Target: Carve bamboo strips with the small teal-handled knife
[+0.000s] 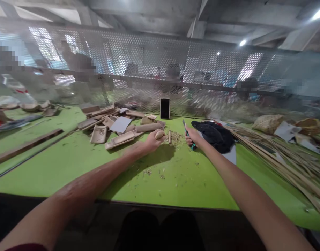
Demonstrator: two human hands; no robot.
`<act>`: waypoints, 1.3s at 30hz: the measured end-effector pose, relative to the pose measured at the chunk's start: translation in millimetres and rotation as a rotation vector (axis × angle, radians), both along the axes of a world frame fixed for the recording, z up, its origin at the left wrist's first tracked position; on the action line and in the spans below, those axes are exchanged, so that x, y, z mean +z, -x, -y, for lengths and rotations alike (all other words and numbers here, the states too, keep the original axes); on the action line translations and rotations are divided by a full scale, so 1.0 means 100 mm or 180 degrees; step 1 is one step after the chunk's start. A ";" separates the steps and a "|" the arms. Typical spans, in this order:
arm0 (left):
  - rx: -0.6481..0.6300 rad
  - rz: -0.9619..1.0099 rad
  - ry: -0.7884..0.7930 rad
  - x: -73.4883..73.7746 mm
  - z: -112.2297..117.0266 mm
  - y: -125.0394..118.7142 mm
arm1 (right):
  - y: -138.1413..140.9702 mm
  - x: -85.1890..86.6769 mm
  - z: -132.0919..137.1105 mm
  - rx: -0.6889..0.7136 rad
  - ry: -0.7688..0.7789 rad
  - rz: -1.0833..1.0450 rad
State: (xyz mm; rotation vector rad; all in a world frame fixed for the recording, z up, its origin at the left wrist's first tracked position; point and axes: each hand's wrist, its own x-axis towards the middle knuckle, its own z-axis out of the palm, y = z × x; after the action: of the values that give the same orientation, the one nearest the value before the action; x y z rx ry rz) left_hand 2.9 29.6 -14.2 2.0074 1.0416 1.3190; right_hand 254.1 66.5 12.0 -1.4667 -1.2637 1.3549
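- The left hand closes its fingers around a pale, rounded piece of wood or bamboo, held just above the middle of a bright green tabletop.
- The right hand grips a slim knife-like tool with a teal-and-black handle; its grey tip points up and away from the person, and it is apart from the piece.
- For good control, the piece probably wants a firm grip low down, with the left fingertips behind the edge and strokes kept short and directed away from that hand.
- Between the hands lie a short, pale stick and a scatter of yellowish shavings; these could get underfoot if the piece were braced on the table there.
- Just beyond the left hand, a heap of split, tan bamboo pieces limits room on that side.
- Near the right hand, a crumpled black cloth crowds the elbow side, with long, thin, straw-coloured strips farther right.
- Behind, an upright black-screened phone stands before a perforated grey metal screen; blurred people show through it.
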 end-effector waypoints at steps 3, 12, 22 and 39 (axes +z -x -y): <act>-0.0024 -0.0227 -0.0131 0.00 0.00 0.00 | 0.00 -0.02 -0.03 -0.0002 -0.0053 0.0171; -0.0038 -0.1208 -0.0497 0.15 0.16 0.08 | -0.02 -0.01 -0.12 0.0141 0.0026 0.0779; -0.0012 -0.2437 -0.1487 0.14 0.07 0.16 | 0.00 -0.01 -0.23 0.0367 0.0158 0.1243; -0.0041 -0.3308 -0.1546 0.08 -0.03 0.19 | -0.12 0.19 -0.20 0.0655 0.0236 0.1320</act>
State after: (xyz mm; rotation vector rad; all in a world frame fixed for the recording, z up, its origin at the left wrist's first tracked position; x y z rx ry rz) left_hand -16.0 33.0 -5.8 3.1880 1.1522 0.4540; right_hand 266.2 86.4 31.4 -1.7715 -1.6793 1.2766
